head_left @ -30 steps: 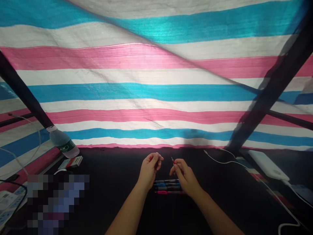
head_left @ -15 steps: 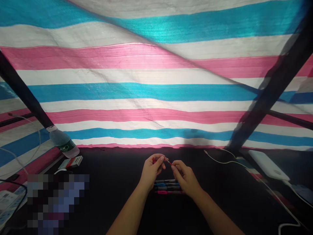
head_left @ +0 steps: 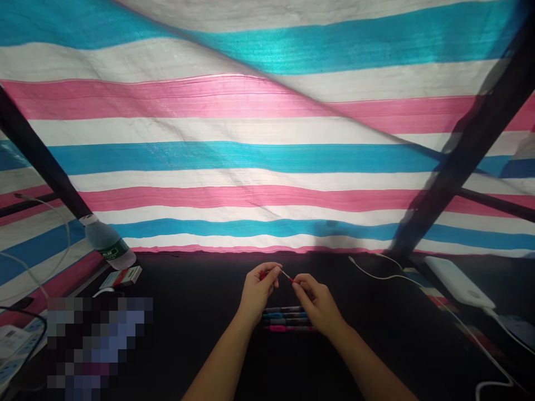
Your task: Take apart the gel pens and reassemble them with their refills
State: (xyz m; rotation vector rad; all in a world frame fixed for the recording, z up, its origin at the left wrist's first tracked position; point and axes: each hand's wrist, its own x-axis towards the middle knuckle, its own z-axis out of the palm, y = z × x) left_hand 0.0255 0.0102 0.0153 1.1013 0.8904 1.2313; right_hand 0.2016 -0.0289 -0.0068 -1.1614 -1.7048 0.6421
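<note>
Striped tarpaulin (head_left: pixel 267 156) behind a black worktop (head_left: pixel 200 289)

Both hands are nearly closed, the left hand (head_left: pixel 258 292) and right hand (head_left: pixel 316 304) pinching a slim red-tipped rod (head_left: pixel 286 275) between them in mid-air, just above four pens (head_left: pixel 286 318) lying side by side.

Nothing legible. The water bottle (head_left: pixel 107 243) had a green label, but its print was too small to read; same for the carton (head_left: pixel 120 277) and the pens (head_left: pixel 286 318).
</note>
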